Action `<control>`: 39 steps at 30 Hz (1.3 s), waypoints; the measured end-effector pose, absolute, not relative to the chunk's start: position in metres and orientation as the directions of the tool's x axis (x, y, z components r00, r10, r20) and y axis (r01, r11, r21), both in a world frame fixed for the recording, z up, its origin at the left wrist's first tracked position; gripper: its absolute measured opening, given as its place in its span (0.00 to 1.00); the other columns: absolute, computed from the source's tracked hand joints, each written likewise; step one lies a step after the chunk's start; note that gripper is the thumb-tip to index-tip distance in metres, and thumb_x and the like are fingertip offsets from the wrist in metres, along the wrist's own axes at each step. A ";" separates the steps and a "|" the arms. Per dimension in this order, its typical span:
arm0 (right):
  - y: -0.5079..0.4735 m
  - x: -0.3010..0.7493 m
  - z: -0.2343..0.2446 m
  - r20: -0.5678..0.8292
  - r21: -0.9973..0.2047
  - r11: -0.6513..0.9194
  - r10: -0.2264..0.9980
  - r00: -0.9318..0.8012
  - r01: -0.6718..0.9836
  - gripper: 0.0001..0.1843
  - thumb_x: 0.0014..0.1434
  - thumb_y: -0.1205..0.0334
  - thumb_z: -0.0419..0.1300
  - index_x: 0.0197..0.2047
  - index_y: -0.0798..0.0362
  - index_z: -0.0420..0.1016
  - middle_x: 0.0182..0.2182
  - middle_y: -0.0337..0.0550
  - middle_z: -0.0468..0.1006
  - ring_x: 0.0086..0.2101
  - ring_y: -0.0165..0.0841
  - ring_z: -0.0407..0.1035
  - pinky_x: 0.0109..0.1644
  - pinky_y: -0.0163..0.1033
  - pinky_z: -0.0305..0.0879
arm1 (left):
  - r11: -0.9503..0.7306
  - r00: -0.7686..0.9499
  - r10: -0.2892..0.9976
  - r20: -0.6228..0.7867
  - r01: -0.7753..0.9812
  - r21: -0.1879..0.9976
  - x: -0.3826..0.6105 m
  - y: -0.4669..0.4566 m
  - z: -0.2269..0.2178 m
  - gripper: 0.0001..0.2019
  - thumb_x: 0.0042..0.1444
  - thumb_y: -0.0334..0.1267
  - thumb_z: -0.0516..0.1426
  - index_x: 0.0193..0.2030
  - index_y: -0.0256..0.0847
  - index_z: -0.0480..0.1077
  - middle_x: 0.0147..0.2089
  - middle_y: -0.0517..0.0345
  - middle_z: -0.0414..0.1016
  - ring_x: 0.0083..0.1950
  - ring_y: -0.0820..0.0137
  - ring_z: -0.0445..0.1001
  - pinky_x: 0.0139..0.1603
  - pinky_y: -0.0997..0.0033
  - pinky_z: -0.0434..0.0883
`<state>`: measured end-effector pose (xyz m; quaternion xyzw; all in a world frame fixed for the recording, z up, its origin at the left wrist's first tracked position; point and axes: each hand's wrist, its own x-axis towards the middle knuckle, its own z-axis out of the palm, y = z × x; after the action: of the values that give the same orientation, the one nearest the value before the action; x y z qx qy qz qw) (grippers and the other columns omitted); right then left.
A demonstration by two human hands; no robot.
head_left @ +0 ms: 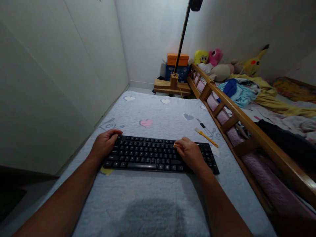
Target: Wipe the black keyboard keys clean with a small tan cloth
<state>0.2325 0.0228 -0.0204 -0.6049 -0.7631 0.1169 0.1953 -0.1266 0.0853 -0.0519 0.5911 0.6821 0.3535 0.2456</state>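
Observation:
A black computer keyboard (145, 153) lies flat on the pale blue quilted cover, its space bar towards me. My left hand (105, 143) grips its upper left corner, thumb along the top edge and fingers closed at the side. Over the keys right of the middle, my right hand (190, 151) pinches a small yellow-orange piece (176, 145), mostly hidden by the fingers and touching the upper keys. Beyond the keyboard's right end lies a brush (207, 137) with a yellow handle and pale bristles. Just behind the brush is a thin wire tool (203, 126) with a black middle.
A wooden bed rail (229, 112) runs along the right side, with clothes (238, 90) and plush toys behind it. A pale wall panel (74, 65) bounds the left. At the far end stand a wooden stand base (170, 86) with a black pole and an orange box (177, 59).

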 end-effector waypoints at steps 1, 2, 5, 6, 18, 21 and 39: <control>0.022 0.233 -0.021 0.135 -0.393 0.231 0.972 -0.193 0.890 0.09 0.65 0.65 0.58 0.39 0.50 0.80 0.36 0.42 0.76 0.36 0.32 0.71 0.41 0.35 0.62 | 0.058 -0.185 0.980 0.077 0.631 0.773 -0.126 0.085 -0.051 0.18 0.47 0.47 0.52 0.38 0.43 0.79 0.39 0.56 0.83 0.44 0.58 0.79 0.48 0.64 0.74; 0.022 0.234 -0.020 0.116 -0.370 0.221 0.975 -0.191 0.902 0.09 0.65 0.65 0.58 0.39 0.50 0.80 0.36 0.42 0.76 0.36 0.31 0.71 0.41 0.34 0.62 | 0.064 -0.188 0.979 0.072 0.630 0.774 -0.125 0.085 -0.050 0.18 0.47 0.47 0.52 0.38 0.43 0.79 0.39 0.56 0.83 0.44 0.58 0.79 0.49 0.64 0.74; 0.020 0.241 -0.016 0.081 -0.315 0.184 0.983 -0.166 0.931 0.09 0.65 0.66 0.57 0.39 0.51 0.81 0.37 0.42 0.77 0.36 0.32 0.71 0.41 0.34 0.61 | 0.074 -0.190 0.980 0.060 0.626 0.776 -0.124 0.084 -0.049 0.18 0.47 0.47 0.52 0.38 0.43 0.79 0.39 0.55 0.83 0.44 0.57 0.79 0.51 0.63 0.74; 0.019 0.243 -0.014 0.076 -0.307 0.172 0.985 -0.156 0.936 0.09 0.64 0.66 0.57 0.39 0.51 0.81 0.37 0.43 0.77 0.36 0.32 0.71 0.42 0.34 0.61 | 0.075 -0.188 0.980 0.057 0.625 0.777 -0.124 0.084 -0.049 0.18 0.47 0.47 0.52 0.38 0.43 0.79 0.39 0.55 0.83 0.45 0.57 0.79 0.51 0.63 0.74; 0.032 0.220 -0.008 0.139 -0.341 0.207 0.976 -0.169 0.917 0.10 0.67 0.63 0.56 0.41 0.51 0.79 0.39 0.44 0.77 0.40 0.34 0.71 0.44 0.35 0.62 | 0.057 -0.176 0.982 0.069 0.625 0.779 -0.127 0.085 -0.053 0.18 0.49 0.47 0.52 0.39 0.43 0.79 0.40 0.55 0.83 0.44 0.57 0.79 0.52 0.62 0.73; 0.039 0.205 -0.004 0.112 -0.307 0.238 0.970 -0.214 0.921 0.11 0.68 0.61 0.55 0.42 0.51 0.80 0.40 0.44 0.77 0.39 0.33 0.71 0.43 0.35 0.62 | 0.043 -0.169 0.982 0.082 0.627 0.778 -0.128 0.085 -0.054 0.18 0.49 0.47 0.52 0.39 0.43 0.79 0.40 0.55 0.83 0.45 0.58 0.79 0.53 0.62 0.73; 0.047 0.205 -0.004 0.015 -0.213 0.210 0.977 -0.212 0.954 0.12 0.68 0.60 0.55 0.42 0.50 0.81 0.39 0.44 0.78 0.37 0.33 0.72 0.39 0.35 0.59 | 0.036 -0.151 0.986 0.067 0.595 0.803 -0.131 0.085 -0.057 0.18 0.51 0.47 0.52 0.40 0.42 0.79 0.39 0.56 0.83 0.45 0.59 0.79 0.46 0.65 0.74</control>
<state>0.2046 0.0474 -0.0043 -0.6235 -0.7744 0.0787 0.0732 -0.1308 0.0852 -0.0566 0.5929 0.6670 0.3612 0.2705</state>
